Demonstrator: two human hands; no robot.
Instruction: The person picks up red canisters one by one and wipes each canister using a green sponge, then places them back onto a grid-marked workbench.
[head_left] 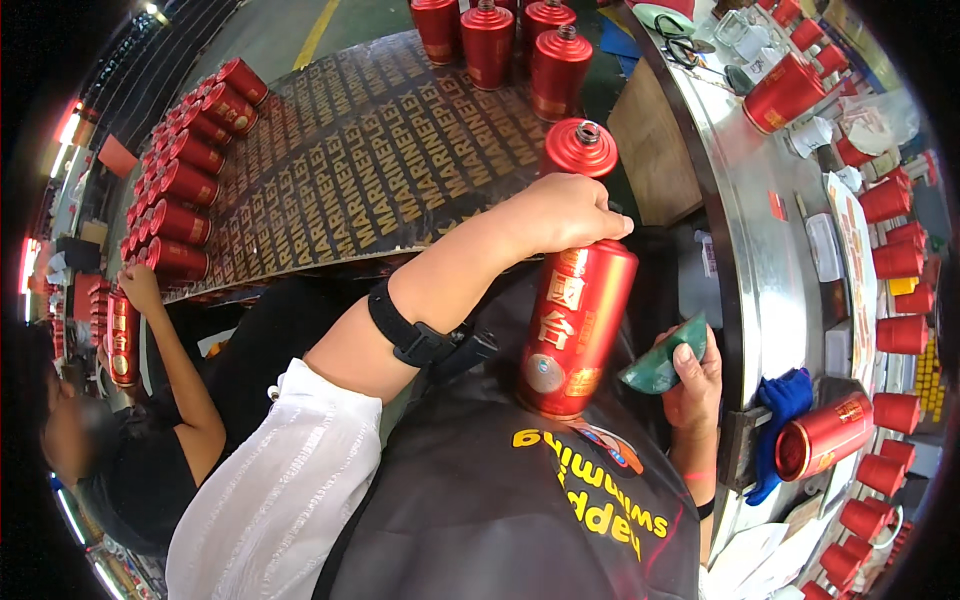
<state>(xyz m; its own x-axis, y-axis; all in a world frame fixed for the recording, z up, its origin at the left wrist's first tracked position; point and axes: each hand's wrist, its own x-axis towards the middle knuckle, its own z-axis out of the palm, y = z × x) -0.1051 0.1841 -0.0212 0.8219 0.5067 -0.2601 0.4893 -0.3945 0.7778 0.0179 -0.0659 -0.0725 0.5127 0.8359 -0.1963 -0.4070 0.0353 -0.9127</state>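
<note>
My left hand grips the neck of a tall red bottle with gold characters, held upright against my dark apron. The bottle's red top shows above my fingers. My right hand holds a folded green cloth just to the right of the bottle's lower part. A black band sits on my left wrist.
A metal workbench curves along the right with several red caps and a lying red bottle beside a blue cloth. More red bottles line a dark printed board on the left. Another person holds a bottle at lower left.
</note>
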